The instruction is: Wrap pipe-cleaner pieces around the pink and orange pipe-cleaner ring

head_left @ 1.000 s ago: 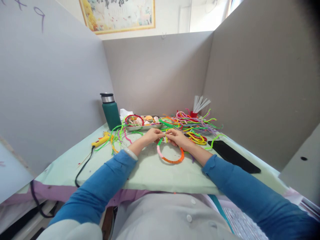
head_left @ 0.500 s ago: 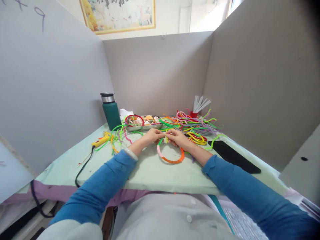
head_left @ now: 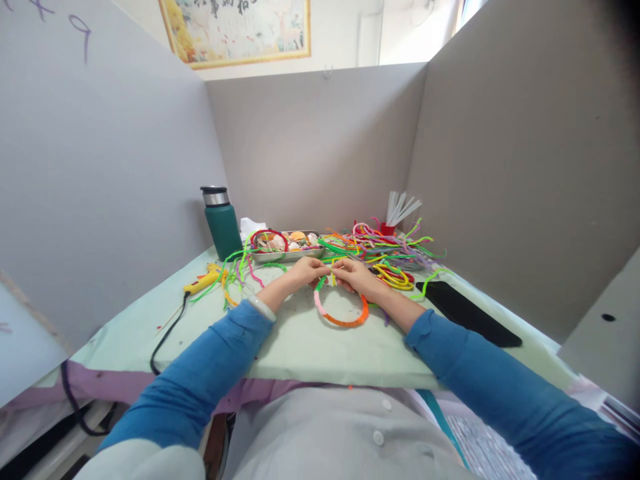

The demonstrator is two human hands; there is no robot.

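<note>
Grip clamped on both sides: left hand [head_left: 308, 271] and right hand [head_left: 354, 275] pinch the far part of a multicoloured ring [head_left: 346, 324], nearly meeting. Barely anything has shifted over the last second, so the work stays at that spot. Bare counter [head_left: 320, 357] lies toward the near edge; tray [head_left: 296, 255] and pipe cleaners [head_left: 376, 235] crowd beyond.

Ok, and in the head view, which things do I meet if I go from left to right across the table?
Green bottle, metal tray, multicoloured ring, red cup, black flat object.
</note>
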